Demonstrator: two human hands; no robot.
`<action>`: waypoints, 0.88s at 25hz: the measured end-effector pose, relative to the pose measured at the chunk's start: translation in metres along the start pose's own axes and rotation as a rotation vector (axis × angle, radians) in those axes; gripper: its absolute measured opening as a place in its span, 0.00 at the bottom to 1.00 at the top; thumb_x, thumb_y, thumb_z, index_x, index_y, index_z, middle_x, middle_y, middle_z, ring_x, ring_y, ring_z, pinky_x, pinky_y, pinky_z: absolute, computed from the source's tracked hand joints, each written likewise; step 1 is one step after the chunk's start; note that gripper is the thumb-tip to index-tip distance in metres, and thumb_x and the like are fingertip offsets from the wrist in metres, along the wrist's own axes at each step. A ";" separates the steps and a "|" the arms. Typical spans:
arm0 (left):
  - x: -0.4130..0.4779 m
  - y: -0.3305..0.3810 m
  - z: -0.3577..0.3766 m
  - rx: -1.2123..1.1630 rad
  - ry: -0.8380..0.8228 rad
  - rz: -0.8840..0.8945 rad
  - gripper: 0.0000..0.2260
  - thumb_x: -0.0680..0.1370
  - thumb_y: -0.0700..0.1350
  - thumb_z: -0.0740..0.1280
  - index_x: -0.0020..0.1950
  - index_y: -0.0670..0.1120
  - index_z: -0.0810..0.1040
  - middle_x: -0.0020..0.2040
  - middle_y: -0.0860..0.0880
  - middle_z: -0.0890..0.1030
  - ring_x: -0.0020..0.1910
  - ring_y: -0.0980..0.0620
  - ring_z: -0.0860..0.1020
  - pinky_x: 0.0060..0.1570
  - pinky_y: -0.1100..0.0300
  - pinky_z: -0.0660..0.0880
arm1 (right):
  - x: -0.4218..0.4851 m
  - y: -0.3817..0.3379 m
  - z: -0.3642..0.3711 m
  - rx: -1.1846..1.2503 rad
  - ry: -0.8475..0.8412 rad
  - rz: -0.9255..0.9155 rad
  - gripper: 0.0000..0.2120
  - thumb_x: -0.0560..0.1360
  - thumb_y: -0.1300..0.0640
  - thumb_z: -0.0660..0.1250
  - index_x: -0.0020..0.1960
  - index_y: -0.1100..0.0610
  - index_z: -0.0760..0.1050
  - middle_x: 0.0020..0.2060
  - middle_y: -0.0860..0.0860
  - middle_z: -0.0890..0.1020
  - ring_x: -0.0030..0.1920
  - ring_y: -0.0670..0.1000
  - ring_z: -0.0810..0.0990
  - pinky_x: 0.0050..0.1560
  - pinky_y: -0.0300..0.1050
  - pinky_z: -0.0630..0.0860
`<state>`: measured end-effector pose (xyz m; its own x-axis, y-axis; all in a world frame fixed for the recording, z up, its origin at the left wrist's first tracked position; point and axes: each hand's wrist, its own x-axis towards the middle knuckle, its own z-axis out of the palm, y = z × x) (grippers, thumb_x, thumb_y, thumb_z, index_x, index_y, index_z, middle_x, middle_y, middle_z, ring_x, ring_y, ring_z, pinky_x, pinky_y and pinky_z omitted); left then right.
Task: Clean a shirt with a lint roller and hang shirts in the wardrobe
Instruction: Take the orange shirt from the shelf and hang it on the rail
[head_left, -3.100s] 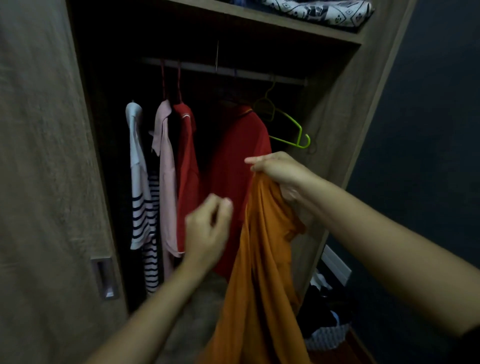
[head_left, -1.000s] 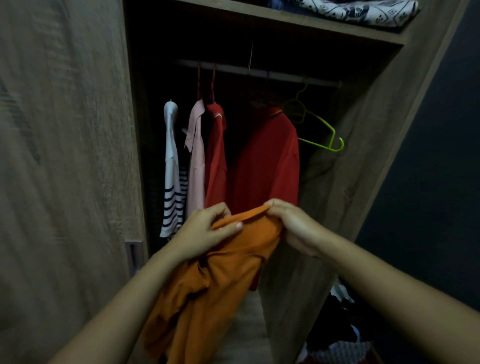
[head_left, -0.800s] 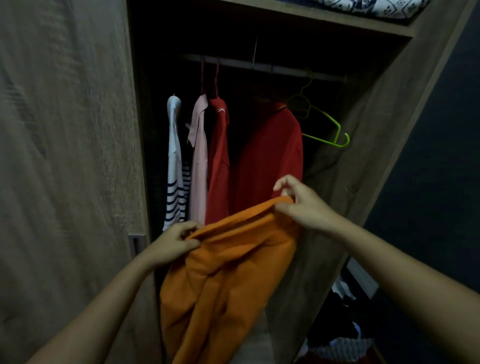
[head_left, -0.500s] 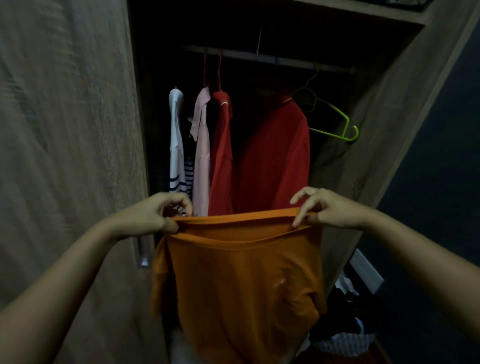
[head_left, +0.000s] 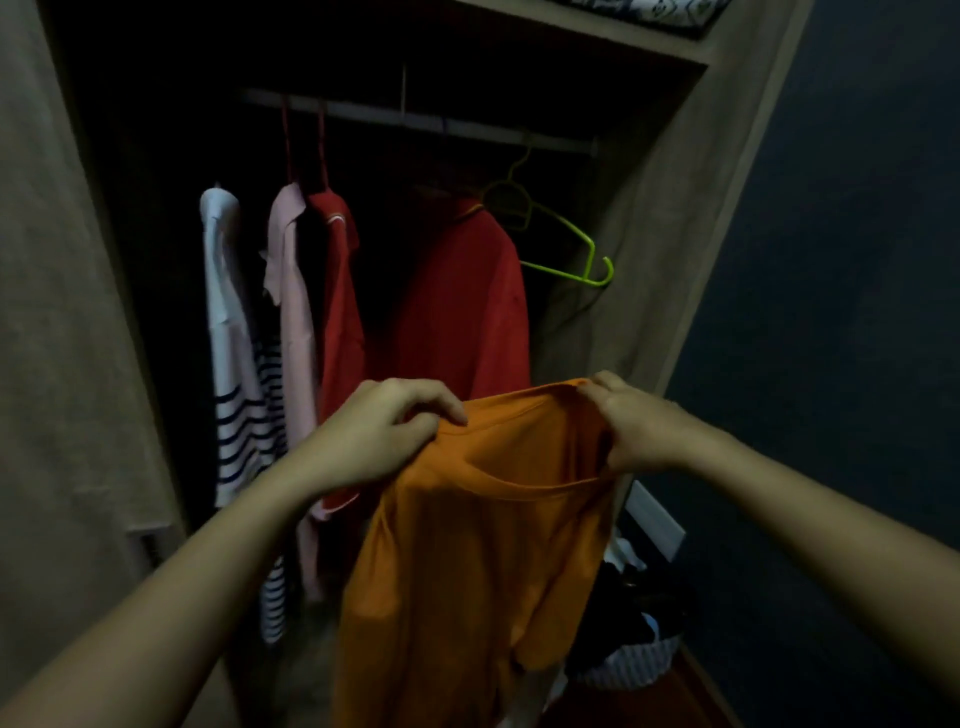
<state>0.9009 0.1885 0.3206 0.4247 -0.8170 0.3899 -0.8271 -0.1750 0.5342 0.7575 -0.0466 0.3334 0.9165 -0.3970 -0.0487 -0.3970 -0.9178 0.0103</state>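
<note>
Here both hands, left (head_left: 387, 431) and right (head_left: 641, 428), grip the orange shirt (head_left: 478, 571) by its opening, arms outstretched.

Bare left forearm (head_left: 208, 561) and left grip (head_left: 382, 431); bare right forearm (head_left: 805, 509) and right grip (head_left: 641, 428).

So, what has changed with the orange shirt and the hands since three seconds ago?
The left-hand grip, free before, took hold of the orange shirt; with the right-hand grip it spread the shirt's edge wide, then brought it closer again. The hanging shirts and the empty green hanger stayed on the rail.
</note>
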 end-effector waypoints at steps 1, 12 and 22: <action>0.008 0.007 0.002 -0.053 0.049 0.007 0.14 0.76 0.37 0.62 0.44 0.54 0.82 0.32 0.54 0.79 0.25 0.58 0.72 0.26 0.70 0.64 | -0.001 0.004 0.002 0.035 0.010 0.039 0.42 0.67 0.60 0.71 0.74 0.49 0.52 0.68 0.49 0.60 0.64 0.54 0.68 0.55 0.51 0.74; 0.153 0.045 0.013 -0.178 0.055 0.076 0.23 0.72 0.54 0.68 0.65 0.47 0.74 0.59 0.49 0.75 0.56 0.56 0.75 0.59 0.61 0.71 | 0.056 0.071 -0.090 -0.899 0.223 -0.045 0.27 0.79 0.52 0.50 0.76 0.49 0.48 0.76 0.54 0.54 0.76 0.55 0.52 0.72 0.59 0.36; 0.373 0.051 0.061 -0.634 0.430 -0.442 0.25 0.78 0.45 0.60 0.71 0.34 0.60 0.70 0.37 0.67 0.69 0.40 0.67 0.65 0.55 0.65 | 0.079 0.108 -0.100 -1.064 0.181 -0.001 0.26 0.79 0.49 0.45 0.75 0.46 0.42 0.76 0.62 0.44 0.76 0.58 0.43 0.74 0.55 0.41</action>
<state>0.9947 -0.1582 0.4475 0.8648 -0.4467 0.2292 -0.2485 0.0158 0.9685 0.7922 -0.1783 0.4305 0.9451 -0.3119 0.0979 -0.2299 -0.4211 0.8774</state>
